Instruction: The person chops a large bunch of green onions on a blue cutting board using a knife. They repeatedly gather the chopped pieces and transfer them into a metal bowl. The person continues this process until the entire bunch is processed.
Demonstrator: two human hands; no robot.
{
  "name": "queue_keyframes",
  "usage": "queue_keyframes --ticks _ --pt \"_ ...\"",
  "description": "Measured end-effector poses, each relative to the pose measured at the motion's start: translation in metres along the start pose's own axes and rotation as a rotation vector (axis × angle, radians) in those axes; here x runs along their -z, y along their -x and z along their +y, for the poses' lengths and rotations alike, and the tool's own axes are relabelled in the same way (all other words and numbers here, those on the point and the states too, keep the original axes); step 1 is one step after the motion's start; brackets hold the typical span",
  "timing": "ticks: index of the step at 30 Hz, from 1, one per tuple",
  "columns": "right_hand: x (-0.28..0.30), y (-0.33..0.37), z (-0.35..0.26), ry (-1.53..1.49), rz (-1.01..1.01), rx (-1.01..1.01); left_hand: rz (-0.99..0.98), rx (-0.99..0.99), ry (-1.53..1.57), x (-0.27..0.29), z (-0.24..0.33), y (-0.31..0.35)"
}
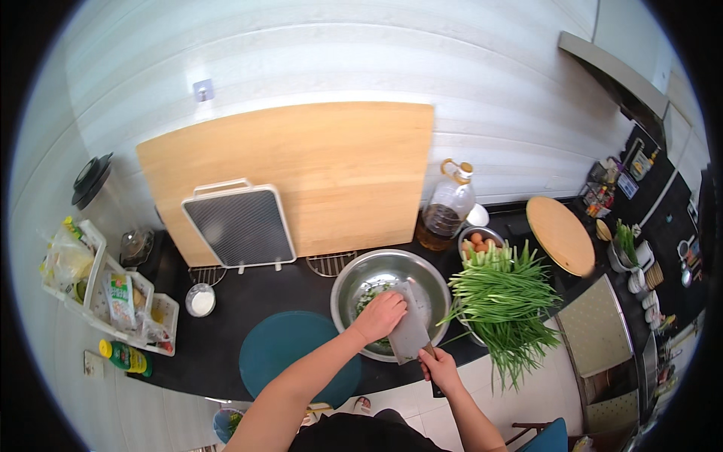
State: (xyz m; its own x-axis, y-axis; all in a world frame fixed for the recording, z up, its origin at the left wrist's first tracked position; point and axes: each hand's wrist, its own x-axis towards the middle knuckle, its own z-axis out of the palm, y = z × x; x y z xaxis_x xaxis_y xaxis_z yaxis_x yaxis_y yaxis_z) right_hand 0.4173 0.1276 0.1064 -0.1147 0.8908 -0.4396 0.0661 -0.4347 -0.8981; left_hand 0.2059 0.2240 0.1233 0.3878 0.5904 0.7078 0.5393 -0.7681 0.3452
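My right hand [439,371] grips the dark handle of a cleaver [410,331], low at the near right side of a large steel bowl [348,275]. The broad blade slants up and left over the bowl. Against the blade's left side, my left hand [382,315] has its fingers bent and pressed together; what lies under the fingertips is hidden. Chopped greens [369,298] lie in the bowl, partly covered by my left hand. Just right of the bowl is a big heap of garlic chives [503,305], with its long leaves hanging over the counter's front edge.
A round teal cutting board [282,350] lies left of the bowl, under my left forearm. Behind stand a large wooden board [354,173], a grey cutting board [239,226] and an oil jug [447,215]. Eggs [477,242] sit in a bowl; white baskets [113,294] are far left.
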Motion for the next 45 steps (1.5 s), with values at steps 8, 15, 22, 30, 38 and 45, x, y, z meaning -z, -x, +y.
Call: queue_keyframes --ticks 8,15,22,30,38,45 --pt "0.037 0.010 0.010 -0.044 0.086 -0.005 -0.216 0.185 -0.200 -0.034 -0.035 0.021" --pt "0.039 0.010 0.006 -0.077 0.042 -0.019 -0.089 -0.010 -0.094 -0.038 -0.012 -0.012" --pt "0.048 0.009 0.006 -0.049 0.059 -0.020 -0.255 0.120 -0.216 -0.029 -0.022 0.009" --pt "0.040 0.007 0.004 -0.110 0.044 0.006 -0.416 0.056 -0.279 -0.038 -0.006 0.030" --pt "0.037 0.003 0.006 -0.077 0.023 0.022 -0.196 -0.184 -0.036 -0.032 0.037 -0.009" --pt "0.046 0.011 -0.001 0.000 0.129 0.069 -0.667 0.411 -0.276 -0.028 -0.009 0.038"
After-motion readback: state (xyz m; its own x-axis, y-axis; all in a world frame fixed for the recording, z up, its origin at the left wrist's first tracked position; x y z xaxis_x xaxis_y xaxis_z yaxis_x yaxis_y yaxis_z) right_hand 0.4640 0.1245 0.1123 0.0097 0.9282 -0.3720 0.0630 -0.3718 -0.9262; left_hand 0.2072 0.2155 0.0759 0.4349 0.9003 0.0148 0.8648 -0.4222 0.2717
